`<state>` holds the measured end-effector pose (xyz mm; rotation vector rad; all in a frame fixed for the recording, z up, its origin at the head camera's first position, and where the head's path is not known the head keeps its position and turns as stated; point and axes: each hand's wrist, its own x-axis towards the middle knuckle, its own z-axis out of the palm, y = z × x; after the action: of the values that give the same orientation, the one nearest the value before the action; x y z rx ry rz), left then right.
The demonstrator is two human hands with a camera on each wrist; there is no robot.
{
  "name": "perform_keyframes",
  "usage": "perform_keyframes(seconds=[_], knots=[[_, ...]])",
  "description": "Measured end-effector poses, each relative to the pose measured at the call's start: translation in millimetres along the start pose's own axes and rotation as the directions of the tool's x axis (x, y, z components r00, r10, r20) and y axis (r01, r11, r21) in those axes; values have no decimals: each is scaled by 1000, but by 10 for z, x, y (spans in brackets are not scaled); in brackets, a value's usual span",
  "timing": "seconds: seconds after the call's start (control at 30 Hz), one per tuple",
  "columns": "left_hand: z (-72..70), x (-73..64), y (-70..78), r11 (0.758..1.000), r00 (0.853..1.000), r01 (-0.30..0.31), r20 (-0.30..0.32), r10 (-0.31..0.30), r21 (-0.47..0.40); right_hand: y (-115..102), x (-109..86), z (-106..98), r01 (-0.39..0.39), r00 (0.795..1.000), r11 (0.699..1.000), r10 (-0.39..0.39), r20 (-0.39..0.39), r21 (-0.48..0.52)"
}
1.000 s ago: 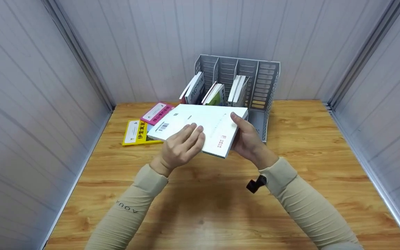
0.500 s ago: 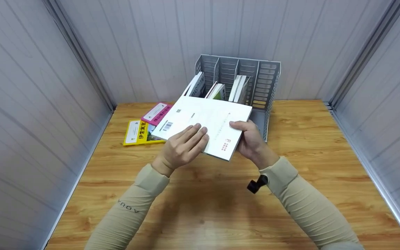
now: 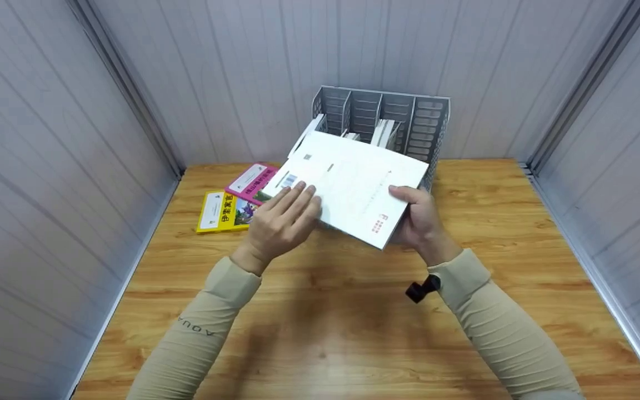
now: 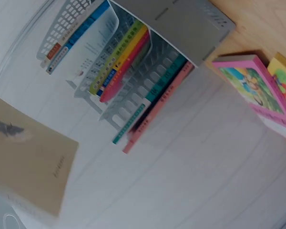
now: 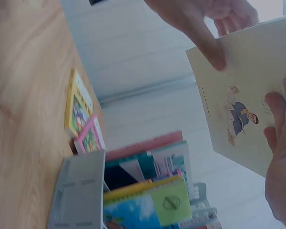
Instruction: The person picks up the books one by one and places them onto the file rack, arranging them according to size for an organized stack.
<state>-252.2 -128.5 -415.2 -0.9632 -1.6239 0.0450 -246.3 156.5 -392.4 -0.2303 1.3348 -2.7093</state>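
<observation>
A book with a white back cover [image 3: 348, 178], showing a barcode and small red print, is held tilted above the table. My left hand [image 3: 280, 226] lays its fingers across the book's left front edge, while its thumb [image 5: 212, 52] presses the underside. At the opposite end my right hand [image 3: 423, 222] grips the edge, thumb on top and fingers beneath. The right wrist view shows the book's cream front cover [image 5: 255, 88] with a small drawn figure. In the left wrist view the cream book [image 4: 31, 157] appears at the left, with neither hand seen there.
Behind the book stands a grey divided file rack [image 3: 431, 116] with several books upright in it. A pink book [image 3: 250, 180] and a yellow book [image 3: 217, 214] lie on the wooden table [image 3: 492, 311] to the left. Panelled walls enclose the table's back and sides.
The book has moved right and farther back, turning clockwise slightly, and covers more of the rack. My left hand has slid toward the barcode end; my right hand has moved right with the book.
</observation>
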Motion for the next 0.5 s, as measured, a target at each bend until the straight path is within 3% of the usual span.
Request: perform_keyframes(seconds=[0.27, 0.5], knots=[[11, -112, -126, 993, 992, 114, 46, -114, 5, -144, 15, -198, 77, 996, 996, -79, -51, -38], [100, -185, -157, 985, 983, 171, 70, -169, -22, -254, 4, -342, 117, 989, 991, -121, -80, -61]])
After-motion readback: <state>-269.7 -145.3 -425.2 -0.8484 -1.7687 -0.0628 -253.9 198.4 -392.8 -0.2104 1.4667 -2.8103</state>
